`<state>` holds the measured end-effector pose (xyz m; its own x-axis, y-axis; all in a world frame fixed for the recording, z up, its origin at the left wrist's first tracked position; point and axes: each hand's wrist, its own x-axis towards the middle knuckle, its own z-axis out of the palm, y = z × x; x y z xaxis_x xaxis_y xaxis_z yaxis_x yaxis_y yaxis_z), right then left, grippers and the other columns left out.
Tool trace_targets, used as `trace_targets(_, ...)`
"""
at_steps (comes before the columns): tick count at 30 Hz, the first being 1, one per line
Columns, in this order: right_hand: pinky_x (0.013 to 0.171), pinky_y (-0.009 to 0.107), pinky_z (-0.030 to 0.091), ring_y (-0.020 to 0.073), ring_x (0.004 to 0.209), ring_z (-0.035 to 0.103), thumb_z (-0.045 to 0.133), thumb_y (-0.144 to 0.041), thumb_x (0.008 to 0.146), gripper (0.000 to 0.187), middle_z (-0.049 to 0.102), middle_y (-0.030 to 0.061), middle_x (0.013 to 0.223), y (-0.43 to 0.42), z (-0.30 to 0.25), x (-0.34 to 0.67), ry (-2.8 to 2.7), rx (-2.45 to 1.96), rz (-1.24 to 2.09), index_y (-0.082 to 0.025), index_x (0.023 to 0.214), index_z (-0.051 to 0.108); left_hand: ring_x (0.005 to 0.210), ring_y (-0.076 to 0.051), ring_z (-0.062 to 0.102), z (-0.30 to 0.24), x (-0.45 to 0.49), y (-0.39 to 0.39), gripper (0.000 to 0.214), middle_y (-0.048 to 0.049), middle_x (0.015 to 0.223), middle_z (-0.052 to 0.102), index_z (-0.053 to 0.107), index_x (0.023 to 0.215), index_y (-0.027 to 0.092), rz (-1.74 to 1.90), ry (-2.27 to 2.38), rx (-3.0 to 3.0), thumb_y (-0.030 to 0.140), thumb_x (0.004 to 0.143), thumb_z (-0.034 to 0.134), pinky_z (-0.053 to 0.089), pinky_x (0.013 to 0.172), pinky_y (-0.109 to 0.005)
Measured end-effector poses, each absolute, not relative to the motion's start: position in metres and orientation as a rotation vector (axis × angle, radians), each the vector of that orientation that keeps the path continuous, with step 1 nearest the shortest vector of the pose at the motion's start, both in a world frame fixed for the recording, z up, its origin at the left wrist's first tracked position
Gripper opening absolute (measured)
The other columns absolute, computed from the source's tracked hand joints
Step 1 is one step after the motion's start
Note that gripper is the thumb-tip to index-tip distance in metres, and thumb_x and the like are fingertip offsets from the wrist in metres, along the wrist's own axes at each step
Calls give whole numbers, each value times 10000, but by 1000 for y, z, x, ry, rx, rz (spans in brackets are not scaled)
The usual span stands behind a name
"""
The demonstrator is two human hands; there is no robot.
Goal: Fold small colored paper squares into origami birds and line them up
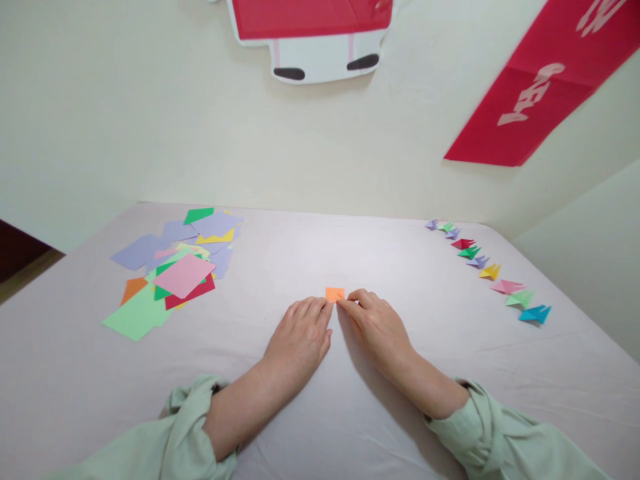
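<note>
A small orange piece of paper [335, 293], seemingly folded, lies at the middle of the table. My left hand [301, 332] rests flat with fingers stretched out, its fingertips at the paper's lower left edge. From the other side, my right hand [379, 328] has its thumb and index finger bent together at the paper's lower right part, closed on it. The fingertips cover a little of the near edge, so the folds there cannot be made out.
At the left lies a loose pile of coloured paper sheets [183, 275]. Several folded paper figures, among them a blue one [535, 315], stand in a slanting row at the right. A pale cloth [300, 250] covers the table, which meets a wall [300, 147] behind.
</note>
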<state>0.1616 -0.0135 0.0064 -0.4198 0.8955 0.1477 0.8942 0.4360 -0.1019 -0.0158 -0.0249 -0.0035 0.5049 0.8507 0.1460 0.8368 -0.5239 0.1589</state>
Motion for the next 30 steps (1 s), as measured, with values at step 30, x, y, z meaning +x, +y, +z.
trace_targets(30,865,391,474,250,1052,557,520,-123,934,356,621,104,1246,-12,5,158,-2580,-1484,16,-189,1282,560,1155,-217,531,-10,-32,-7,341,-81,1228,607,525,1240,197,728,1499,2320,131,920,428,442,998,-420)
